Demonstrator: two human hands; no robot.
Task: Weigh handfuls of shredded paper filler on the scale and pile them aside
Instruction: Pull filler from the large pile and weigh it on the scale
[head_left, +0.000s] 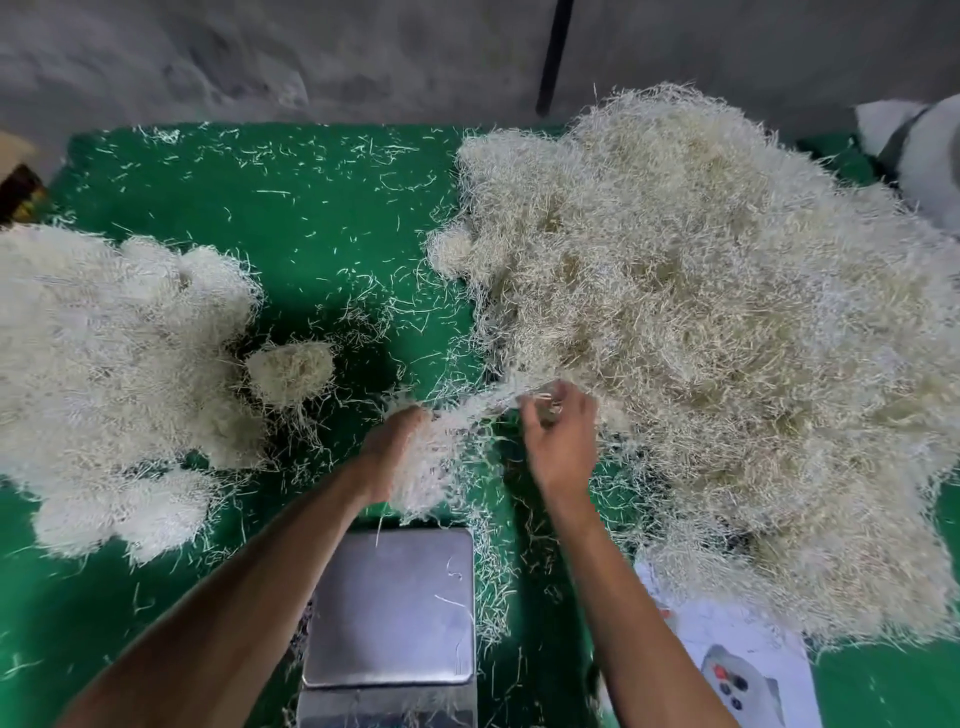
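Just beyond the scale (389, 603), the left hand (389, 457) grips a handful of shredded paper (431, 467) above the green mat (311, 218). The right hand (558, 441) pinches strands that bridge this handful to the big source heap (701, 338) on the right; its fingertips are blurred, so the exact hold is uncertain. The steel platform of the scale carries only a few stray strands. The weighed pile (104, 364) lies well apart on the left. The main risk is probably the tangle: if the bridge does not tear clean, extra strands will trail along and change the portion. Loose ends hanging over the platform edge onto the mat could also falsify the reading.
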